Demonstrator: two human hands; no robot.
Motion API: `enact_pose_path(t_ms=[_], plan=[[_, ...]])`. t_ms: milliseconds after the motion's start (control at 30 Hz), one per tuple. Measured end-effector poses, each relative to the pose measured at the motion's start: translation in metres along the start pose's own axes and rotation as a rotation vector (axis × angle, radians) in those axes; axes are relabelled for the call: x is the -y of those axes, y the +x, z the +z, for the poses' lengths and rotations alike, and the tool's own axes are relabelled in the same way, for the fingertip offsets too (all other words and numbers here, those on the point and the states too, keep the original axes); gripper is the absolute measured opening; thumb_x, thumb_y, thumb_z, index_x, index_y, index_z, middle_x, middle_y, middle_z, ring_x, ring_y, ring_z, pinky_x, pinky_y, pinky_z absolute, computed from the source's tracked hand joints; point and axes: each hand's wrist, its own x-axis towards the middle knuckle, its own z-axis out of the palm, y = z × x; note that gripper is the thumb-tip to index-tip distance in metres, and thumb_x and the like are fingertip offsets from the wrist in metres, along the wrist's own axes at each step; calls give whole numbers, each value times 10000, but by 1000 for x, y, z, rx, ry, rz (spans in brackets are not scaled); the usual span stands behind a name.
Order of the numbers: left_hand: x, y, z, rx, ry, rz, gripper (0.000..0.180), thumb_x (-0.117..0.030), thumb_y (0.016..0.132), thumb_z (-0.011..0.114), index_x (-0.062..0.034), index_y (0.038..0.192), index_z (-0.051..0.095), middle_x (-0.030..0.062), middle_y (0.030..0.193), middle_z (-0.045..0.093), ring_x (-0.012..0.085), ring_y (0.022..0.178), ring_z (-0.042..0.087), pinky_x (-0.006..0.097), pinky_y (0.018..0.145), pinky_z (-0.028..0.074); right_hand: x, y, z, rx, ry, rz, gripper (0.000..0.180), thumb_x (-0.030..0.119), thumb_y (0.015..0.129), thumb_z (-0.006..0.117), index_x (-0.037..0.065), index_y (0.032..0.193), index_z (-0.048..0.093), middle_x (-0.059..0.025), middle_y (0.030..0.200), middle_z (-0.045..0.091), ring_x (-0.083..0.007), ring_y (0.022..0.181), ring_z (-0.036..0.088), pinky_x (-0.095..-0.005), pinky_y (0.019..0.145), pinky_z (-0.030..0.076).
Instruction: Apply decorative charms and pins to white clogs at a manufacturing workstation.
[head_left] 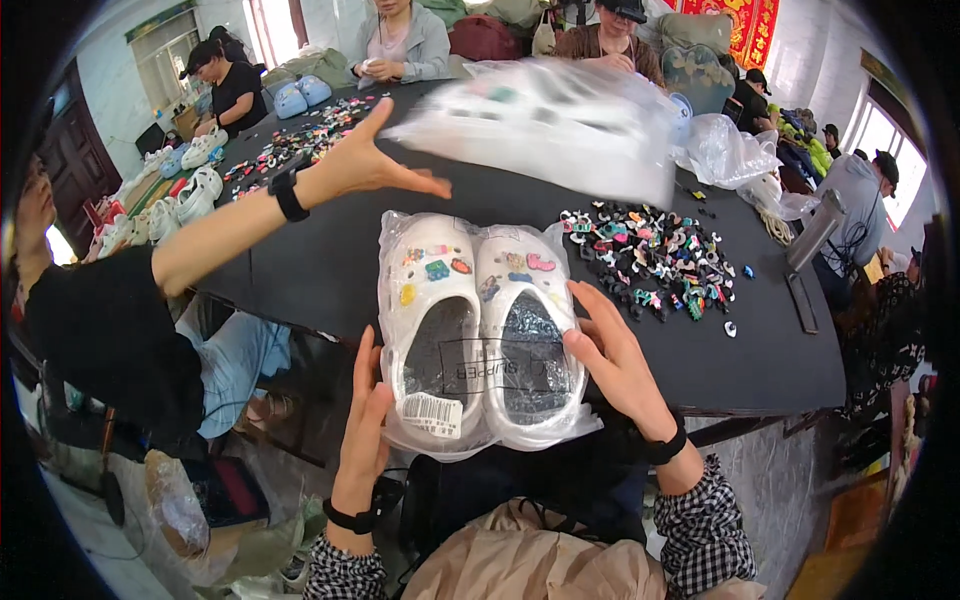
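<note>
Two white shoes (483, 310) in one clear bag (480, 400) with one barcode label (430, 414) and black print (515, 366) sat between the left hand (362, 425) and right hand (628, 370), unclenched fingers (594, 310) along its sides, gripping or not I couldn't tell, the worktop (720, 370) edge and one pile of charms (645, 255) rightward of them.

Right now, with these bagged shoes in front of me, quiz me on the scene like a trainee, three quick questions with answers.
1. True or false: the toes of the bagged white shoes point away from the wearer.
2. What lies on the table beyond the right hand? A, folded towels; B, a pile of small colourful pieces; C, a row of cups.
3. Fill in: the barcode label lies over the ____ shoe's heel.

Key: 1 true; 2 B; 3 left.
</note>
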Motion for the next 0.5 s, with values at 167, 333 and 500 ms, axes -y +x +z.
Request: enact_pose_path(t_ms=[167,333,500], plan=[[-11,-14,10,123,-117,-42,953,-494,924,628,-53,1593,112,140,1609,222,237,1482,226,359,1192,207,1,-11,-2,37,24,-110,560,257,987,567,44,1484,421,-234,1547,333,-337,1420,368,-399,1081,396],[-22,-21,31,70,-156,-66,957,-318,883,679,-43,1591,96,117,1621,214,246,1461,298,379,1186,261,30,-4,-3,37,-6,-301,600,296,955,566,59,1488,428,-236,1559,330,-356,1454,324,-423,1173,242],[-1,4,36,109,-299,1,798,-261,962,567,-34,1589,130,127,1616,241,245,1487,245,373,1204,204,10,23,-17,71,75,-341,586,385,1026,433,35,1496,409,-219,1552,353,-318,1469,297,-393,1185,212]])
